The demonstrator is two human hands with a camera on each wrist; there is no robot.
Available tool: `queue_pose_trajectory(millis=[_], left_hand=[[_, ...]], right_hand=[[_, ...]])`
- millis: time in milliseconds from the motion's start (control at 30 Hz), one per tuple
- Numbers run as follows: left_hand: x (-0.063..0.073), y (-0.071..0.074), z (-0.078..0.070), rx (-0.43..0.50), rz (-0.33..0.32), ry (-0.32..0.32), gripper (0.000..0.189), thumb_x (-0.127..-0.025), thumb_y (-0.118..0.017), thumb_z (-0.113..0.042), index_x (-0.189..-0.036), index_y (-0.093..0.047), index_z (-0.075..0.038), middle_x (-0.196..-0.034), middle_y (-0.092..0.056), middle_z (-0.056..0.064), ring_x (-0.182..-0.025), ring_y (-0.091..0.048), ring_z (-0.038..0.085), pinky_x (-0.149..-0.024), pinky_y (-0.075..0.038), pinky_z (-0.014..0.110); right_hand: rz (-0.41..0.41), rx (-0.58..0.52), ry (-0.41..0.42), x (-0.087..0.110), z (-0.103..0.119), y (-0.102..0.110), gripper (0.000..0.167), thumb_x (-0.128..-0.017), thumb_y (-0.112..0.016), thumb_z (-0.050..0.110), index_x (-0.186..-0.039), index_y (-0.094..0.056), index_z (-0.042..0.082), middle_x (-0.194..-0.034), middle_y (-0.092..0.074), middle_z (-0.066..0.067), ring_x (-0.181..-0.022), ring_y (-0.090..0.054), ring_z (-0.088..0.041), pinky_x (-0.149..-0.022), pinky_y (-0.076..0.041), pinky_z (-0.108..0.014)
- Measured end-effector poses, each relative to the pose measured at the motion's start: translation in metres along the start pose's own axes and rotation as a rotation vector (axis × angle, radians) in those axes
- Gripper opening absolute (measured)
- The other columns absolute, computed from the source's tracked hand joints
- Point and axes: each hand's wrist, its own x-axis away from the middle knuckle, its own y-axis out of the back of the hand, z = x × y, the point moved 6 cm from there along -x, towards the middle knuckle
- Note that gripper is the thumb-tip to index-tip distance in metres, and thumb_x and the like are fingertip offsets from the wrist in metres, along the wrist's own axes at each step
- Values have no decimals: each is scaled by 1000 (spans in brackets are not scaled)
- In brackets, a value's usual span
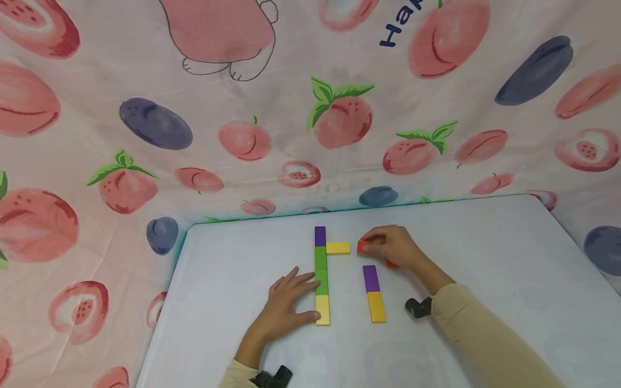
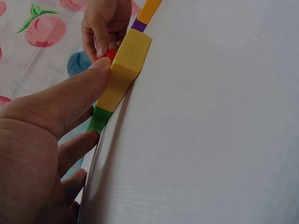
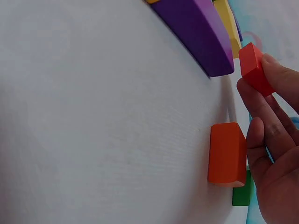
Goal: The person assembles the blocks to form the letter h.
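In the head view my left hand [image 1: 286,307] lies along a straight column of blocks, its fingers spread. Its thumb rests on the yellow block [image 1: 322,310] at the near end, and fingertips reach the green block [image 1: 322,283]. Another green block [image 1: 321,257] and a purple block [image 1: 320,236] continue the column away from me. A yellow block [image 1: 338,248] juts rightward from it. My right hand [image 1: 393,248] pinches a small red block [image 3: 254,70] between thumb and fingers, just right of that yellow block. Under this hand stands an orange block [image 3: 226,154].
A shorter column, a purple block [image 1: 371,278] and an orange-yellow block [image 1: 376,307], lies right of the long one. A green block [image 3: 242,191] shows behind the orange one. Fruit-print fabric [image 1: 271,178] hangs at the back edge of the white table [image 1: 233,258].
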Motion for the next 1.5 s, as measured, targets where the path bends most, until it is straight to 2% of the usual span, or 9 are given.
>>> queue_pose_trajectory(millis=[567, 833, 1100, 1500], left_hand=[[0, -1, 1, 2, 21, 26, 68, -85, -78, -52, -146, -57, -30, -159, -46, -7, -159, -19, 28, -121, -14, 64], [0, -1, 0, 4, 7, 17, 67, -85, -78, -52, -145, -58, -30, -157, -49, -5, -158, -22, 32, -120, -16, 66], [0, 0, -1, 16, 9, 17, 66, -85, -78, -52, -145, -59, -29, -157, -48, -5, -158, -21, 31, -120, -16, 66], [0, 1, -1, 17, 12, 13, 67, -85, -77, -52, -145, -59, -29, -157, -49, -5, -158, -21, 32, -119, -16, 67]], right_hand=[[9, 34, 0, -2, 4, -11, 19, -87, -82, 20, -106, -80, 18, -100, -77, 0, -88, -71, -14, -80, -60, -33], [19, 95, 66, -5, 3, -14, 17, -89, -80, 19, -106, -80, 19, -99, -77, 3, -91, -65, -16, -84, -56, -34], [54, 137, 44, -7, 3, -14, 18, -93, -74, 17, -110, -79, 21, -104, -75, 1, -94, -61, -19, -88, -53, -38], [95, 175, 33, -9, 4, -16, 21, -96, -71, 21, -116, -77, 21, -105, -71, 1, -94, -57, -18, -85, -50, -35]])
